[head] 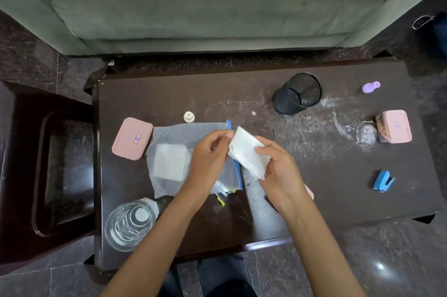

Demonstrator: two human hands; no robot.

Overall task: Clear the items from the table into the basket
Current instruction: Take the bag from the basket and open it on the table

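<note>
My left hand [210, 159] and my right hand [278, 168] both grip a folded white tissue stack [246, 151] just above the dark table [290, 200]. Under them lies a clear zip bag [169, 137] with a blue seal and a second white pad inside. A black mesh basket [297, 93] lies tipped at the back right, its mouth facing right. Scattered around are a pink lidded box [131, 138], another pink box [396, 126], a blue stapler [383, 180], a purple cap [370, 87], a white cap [189, 117] and a glass jar [130, 224].
A dark wooden stool [48, 163] stands left of the table. A grey-green sofa [217, 6] runs along the far side. A small clear dish [366, 133] sits beside the right pink box. Dark stone floor surrounds the table.
</note>
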